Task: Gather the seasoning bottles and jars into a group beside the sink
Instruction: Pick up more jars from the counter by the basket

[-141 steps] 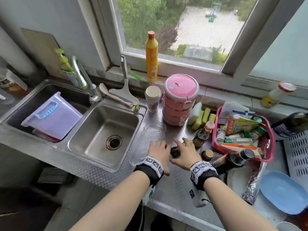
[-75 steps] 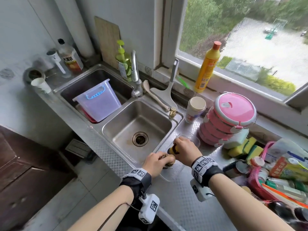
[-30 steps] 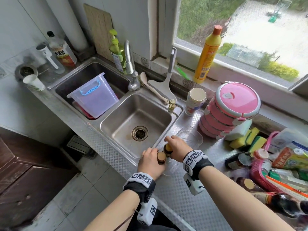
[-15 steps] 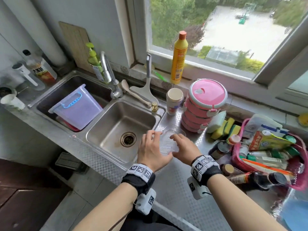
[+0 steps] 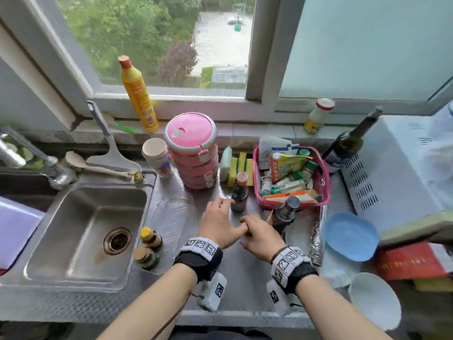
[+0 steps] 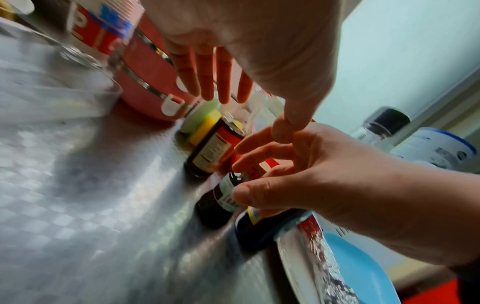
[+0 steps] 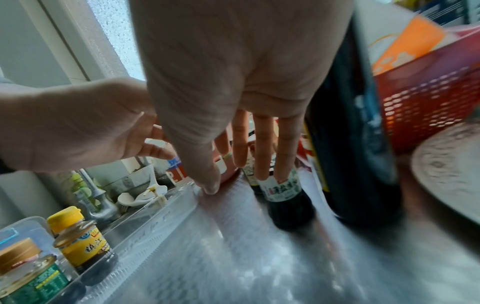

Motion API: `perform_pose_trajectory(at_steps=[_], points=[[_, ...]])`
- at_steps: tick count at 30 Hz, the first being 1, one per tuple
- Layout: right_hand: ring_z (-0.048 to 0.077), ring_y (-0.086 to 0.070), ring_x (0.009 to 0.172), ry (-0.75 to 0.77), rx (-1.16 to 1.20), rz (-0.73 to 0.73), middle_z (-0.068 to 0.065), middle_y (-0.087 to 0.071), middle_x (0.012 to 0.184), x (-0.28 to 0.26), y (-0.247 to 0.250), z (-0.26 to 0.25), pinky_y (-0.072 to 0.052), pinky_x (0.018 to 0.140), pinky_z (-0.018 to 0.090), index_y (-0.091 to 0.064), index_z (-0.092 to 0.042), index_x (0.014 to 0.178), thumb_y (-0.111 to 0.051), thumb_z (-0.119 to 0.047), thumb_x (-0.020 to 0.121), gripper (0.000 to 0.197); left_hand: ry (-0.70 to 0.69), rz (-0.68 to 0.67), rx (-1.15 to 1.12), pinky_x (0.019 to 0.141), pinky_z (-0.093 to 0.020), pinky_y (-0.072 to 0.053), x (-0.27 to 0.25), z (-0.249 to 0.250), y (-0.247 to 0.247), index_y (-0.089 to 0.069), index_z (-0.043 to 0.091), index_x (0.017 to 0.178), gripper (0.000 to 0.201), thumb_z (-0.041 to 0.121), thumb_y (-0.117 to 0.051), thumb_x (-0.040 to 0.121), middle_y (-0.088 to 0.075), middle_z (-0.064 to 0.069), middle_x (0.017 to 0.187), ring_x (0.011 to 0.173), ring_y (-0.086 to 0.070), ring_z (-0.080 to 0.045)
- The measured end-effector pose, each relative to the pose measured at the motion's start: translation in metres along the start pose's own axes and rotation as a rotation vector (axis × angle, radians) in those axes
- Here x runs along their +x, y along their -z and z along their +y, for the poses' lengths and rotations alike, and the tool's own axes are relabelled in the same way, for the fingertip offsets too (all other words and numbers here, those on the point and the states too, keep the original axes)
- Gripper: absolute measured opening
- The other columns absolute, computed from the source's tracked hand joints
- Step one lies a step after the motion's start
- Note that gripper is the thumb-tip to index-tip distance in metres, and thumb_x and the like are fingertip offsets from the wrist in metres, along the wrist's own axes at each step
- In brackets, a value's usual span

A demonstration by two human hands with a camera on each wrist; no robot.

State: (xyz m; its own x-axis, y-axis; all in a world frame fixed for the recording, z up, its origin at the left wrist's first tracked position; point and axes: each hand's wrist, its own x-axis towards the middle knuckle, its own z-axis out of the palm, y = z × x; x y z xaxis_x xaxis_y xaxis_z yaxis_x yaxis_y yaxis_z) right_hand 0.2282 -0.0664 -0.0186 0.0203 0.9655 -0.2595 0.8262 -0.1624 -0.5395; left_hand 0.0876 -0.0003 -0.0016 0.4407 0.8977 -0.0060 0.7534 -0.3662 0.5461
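Two small jars, one yellow-capped (image 5: 150,238) (image 7: 83,242) and one gold-lidded (image 5: 145,257) (image 7: 28,273), stand in a clear tray (image 5: 171,212) beside the sink (image 5: 85,217). My left hand (image 5: 228,217) (image 6: 246,107) hovers with straight fingers just left of a red-capped dark bottle (image 5: 239,195) (image 6: 213,148). My right hand (image 5: 255,229) (image 7: 233,174) reaches over a small dark bottle with a white label (image 7: 283,193) (image 6: 221,201). Its fingers touch the top and its thumb stays apart. A large dark bottle (image 5: 283,214) stands just to the right.
A pink stacked lunch box (image 5: 191,148) and a paper cup (image 5: 157,155) stand behind the tray. A red basket (image 5: 323,192) full of packets sits at the right, with a blue bowl (image 5: 350,236) and a white bowl (image 5: 372,298) in front. A wine bottle (image 5: 345,143) stands further back.
Both hands have left the clear tray and moved right to the bottles in front of the basket. The two jars they carried now stand in the tray.
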Motion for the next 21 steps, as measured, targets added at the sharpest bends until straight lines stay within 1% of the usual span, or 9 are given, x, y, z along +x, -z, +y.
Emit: perform_pose_trajectory(at_steps=[3,6,8,9,12,15,17,18,21], points=[[0.032,-0.060,0.089,-0.011,0.054,0.021,0.004,-0.054,0.101,-0.014,0.000,0.013,-0.051,0.071,0.043,-0.044,-0.026,0.097,-0.056,-0.025,0.071,0.029,-0.019,-0.168,-0.021,0.097,-0.036,-0.048,0.005,0.014,-0.018,-0.064,0.019,0.123,0.065,0.053,-0.056,0.068,-0.063,-0.002,0.116,0.110,-0.058,-0.025],[0.032,-0.060,0.089,0.000,0.103,0.033,0.007,-0.061,0.099,-0.020,-0.001,0.020,-0.052,0.071,0.044,-0.044,-0.028,0.096,-0.047,-0.027,0.069,0.027,-0.026,-0.360,-0.014,0.107,-0.038,-0.043,0.014,0.023,-0.031,-0.050,0.017,0.144,0.071,0.034,-0.056,0.075,-0.055,-0.009,0.136,0.126,-0.053,-0.030],[0.034,-0.060,0.090,0.009,0.124,0.025,0.009,-0.061,0.100,-0.022,-0.001,0.021,-0.052,0.071,0.046,-0.044,-0.027,0.095,-0.047,-0.023,0.069,0.027,-0.035,-0.450,-0.016,0.111,-0.038,-0.039,0.021,0.027,-0.036,-0.042,0.018,0.150,0.071,0.021,-0.058,0.082,-0.049,-0.011,0.144,0.131,-0.049,-0.032],[0.034,-0.060,0.091,0.007,0.133,0.026,0.009,-0.061,0.102,-0.022,-0.001,0.021,-0.052,0.072,0.047,-0.044,-0.025,0.095,-0.049,-0.019,0.069,0.028,-0.053,-0.473,-0.025,0.111,-0.035,-0.038,0.023,0.029,-0.038,-0.042,0.017,0.151,0.068,0.015,-0.059,0.085,-0.049,-0.012,0.144,0.131,-0.049,-0.032],[0.036,-0.059,0.095,-0.011,0.129,0.018,0.013,-0.061,0.106,-0.022,0.002,0.021,-0.052,0.075,0.048,-0.047,-0.015,0.098,-0.054,-0.014,0.070,0.029,-0.119,-0.486,-0.009,0.104,-0.031,-0.041,0.029,0.037,-0.041,-0.055,0.016,0.141,0.055,0.009,-0.062,0.087,-0.060,-0.009,0.134,0.123,-0.056,-0.027],[0.036,-0.060,0.092,-0.009,0.121,0.029,0.013,-0.063,0.102,-0.024,0.004,0.023,-0.051,0.074,0.047,-0.048,-0.015,0.095,-0.055,-0.014,0.073,0.023,-0.135,-0.460,0.005,0.090,-0.033,-0.051,0.032,0.035,-0.041,-0.065,0.022,0.118,0.037,0.009,-0.062,0.083,-0.070,-0.004,0.111,0.103,-0.064,-0.025],[0.035,-0.060,0.089,0.011,0.133,0.048,0.011,-0.064,0.098,-0.025,0.005,0.022,-0.051,0.073,0.045,-0.050,-0.015,0.094,-0.054,-0.012,0.075,0.020,-0.140,-0.466,0.003,0.082,-0.035,-0.053,0.032,0.032,-0.041,-0.063,0.022,0.101,0.026,0.007,-0.060,0.080,-0.070,-0.002,0.098,0.092,-0.065,-0.027],[0.035,-0.061,0.086,0.015,0.148,0.058,0.011,-0.065,0.096,-0.025,0.004,0.022,-0.051,0.072,0.045,-0.052,-0.014,0.093,-0.054,-0.011,0.075,0.018,-0.146,-0.472,0.013,0.079,-0.035,-0.053,0.032,0.031,-0.041,-0.061,0.020,0.096,0.022,0.006,-0.059,0.079,-0.069,-0.003,0.094,0.088,-0.064,-0.028],[0.032,-0.061,0.077,0.017,0.202,0.094,0.011,-0.066,0.085,-0.026,0.002,0.019,-0.051,0.067,0.042,-0.054,-0.018,0.085,-0.056,-0.010,0.074,0.014,-0.157,-0.454,0.036,0.070,-0.030,-0.047,0.028,0.029,-0.040,-0.056,0.019,0.088,0.016,0.005,-0.056,0.080,-0.068,-0.005,0.088,0.082,-0.062,-0.029]])
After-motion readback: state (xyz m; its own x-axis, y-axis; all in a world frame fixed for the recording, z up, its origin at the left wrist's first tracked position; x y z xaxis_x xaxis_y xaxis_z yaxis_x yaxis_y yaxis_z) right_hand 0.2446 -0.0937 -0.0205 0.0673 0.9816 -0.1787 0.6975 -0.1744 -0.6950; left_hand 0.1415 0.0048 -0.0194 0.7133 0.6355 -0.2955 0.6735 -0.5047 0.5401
